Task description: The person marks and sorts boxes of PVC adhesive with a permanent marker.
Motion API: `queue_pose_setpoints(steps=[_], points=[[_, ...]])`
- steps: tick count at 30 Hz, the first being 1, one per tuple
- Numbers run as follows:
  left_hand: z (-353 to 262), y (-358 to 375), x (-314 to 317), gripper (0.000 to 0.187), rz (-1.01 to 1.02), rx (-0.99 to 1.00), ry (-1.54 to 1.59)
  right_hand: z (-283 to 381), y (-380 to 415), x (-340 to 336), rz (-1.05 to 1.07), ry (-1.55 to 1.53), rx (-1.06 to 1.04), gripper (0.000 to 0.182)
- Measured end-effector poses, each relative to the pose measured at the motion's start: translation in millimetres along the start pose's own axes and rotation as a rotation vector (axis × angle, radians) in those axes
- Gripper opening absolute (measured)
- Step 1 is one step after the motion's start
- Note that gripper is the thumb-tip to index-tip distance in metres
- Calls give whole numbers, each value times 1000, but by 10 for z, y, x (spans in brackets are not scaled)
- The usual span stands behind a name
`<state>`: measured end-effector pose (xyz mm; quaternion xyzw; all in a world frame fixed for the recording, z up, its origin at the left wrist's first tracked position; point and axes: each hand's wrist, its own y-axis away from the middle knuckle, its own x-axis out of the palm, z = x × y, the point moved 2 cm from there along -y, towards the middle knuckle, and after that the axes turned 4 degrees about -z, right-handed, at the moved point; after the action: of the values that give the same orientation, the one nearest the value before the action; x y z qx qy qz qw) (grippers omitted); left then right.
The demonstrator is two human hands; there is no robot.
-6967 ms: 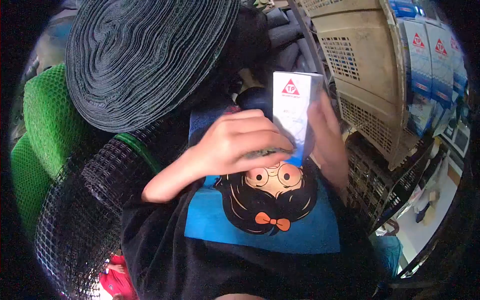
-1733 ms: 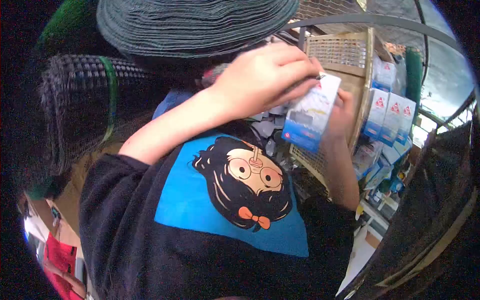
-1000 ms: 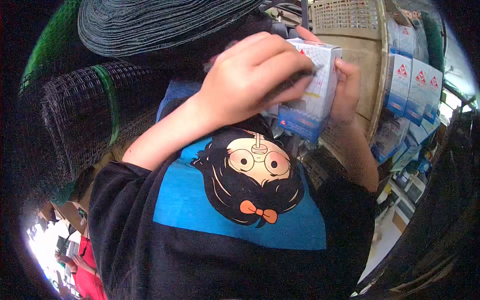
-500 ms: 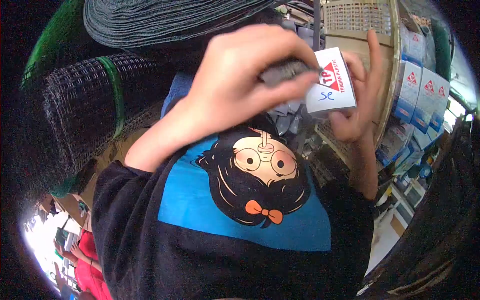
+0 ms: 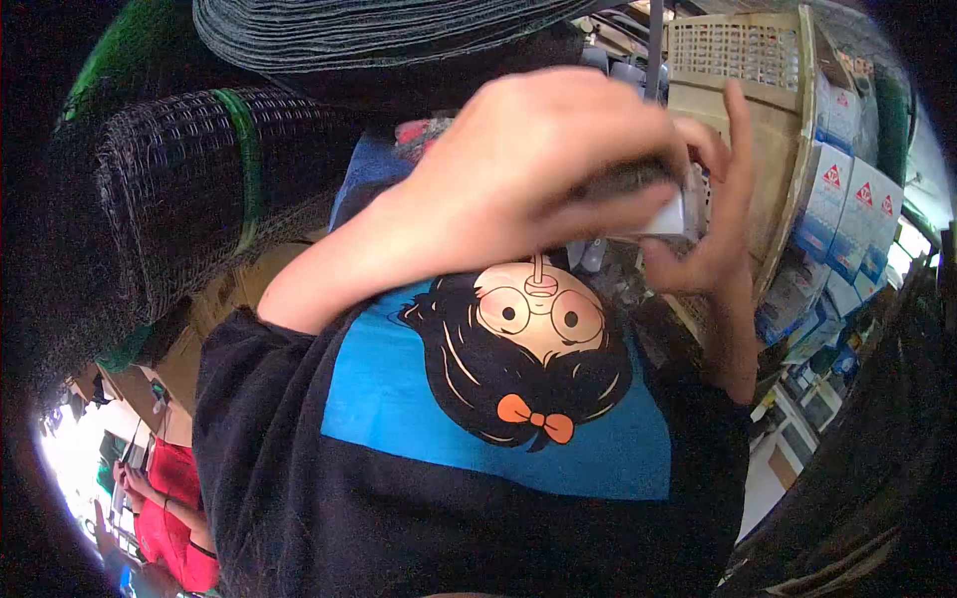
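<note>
My right hand (image 5: 726, 224) grips a small white box (image 5: 668, 216) between thumb and curled fingers, with one finger stretched upward. Across the front of it reaches my left hand (image 5: 558, 149), blurred, its fingers and thumb bent around a dark grey object (image 5: 630, 181) whose kind I cannot tell. The left fingertips are right at the box and cover most of its printed face. Both hands are raised in front of my black T-shirt (image 5: 439, 538), which bears a cartoon print.
Rolls of black mesh (image 5: 184, 164) and dark netting (image 5: 389, 35) lie at the left and top. A beige plastic crate (image 5: 738, 55) stands behind the right hand, beside blue-and-white boxes (image 5: 842, 204). At the lower left is a person in red (image 5: 174, 508).
My left hand has moved right, over the box, with the grey object. The box's red logo and handwritten letters, visible before, are hidden now. My right hand keeps its hold.
</note>
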<state>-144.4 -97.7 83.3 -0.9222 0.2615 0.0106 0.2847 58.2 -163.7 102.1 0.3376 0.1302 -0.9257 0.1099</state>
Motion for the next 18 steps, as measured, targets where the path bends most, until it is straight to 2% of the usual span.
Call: queue_pose_setpoints(steps=[1, 3, 5, 9, 11, 12, 15, 18], points=[[70, -19, 10, 17, -42, 19, -61, 22, 5, 7, -1, 54, -6, 119], [163, 9, 14, 18, -49, -66, -128, 76, 8, 19, -2, 166, -18, 118], [86, 33, -4, 18, 71, -62, -125, 27, 31, 9, -19, 135, 23, 119], [28, -30, 81, 22, 20, 44, -46, 15, 37, -16, -14, 169, -1, 119], [187, -73, 117, 22, -90, 115, -139, 41, 16, -51, -2, 228, -21, 120], [230, -68, 125, 22, -100, 90, -157, 61, 6, -68, 5, 263, -22, 120], [121, -21, 147, 23, 9, 71, -101, -12, 40, -72, -21, 193, 13, 121], [15, 9, 178, 26, 30, 137, -2, -45, 25, -90, -57, 173, 36, 120]])
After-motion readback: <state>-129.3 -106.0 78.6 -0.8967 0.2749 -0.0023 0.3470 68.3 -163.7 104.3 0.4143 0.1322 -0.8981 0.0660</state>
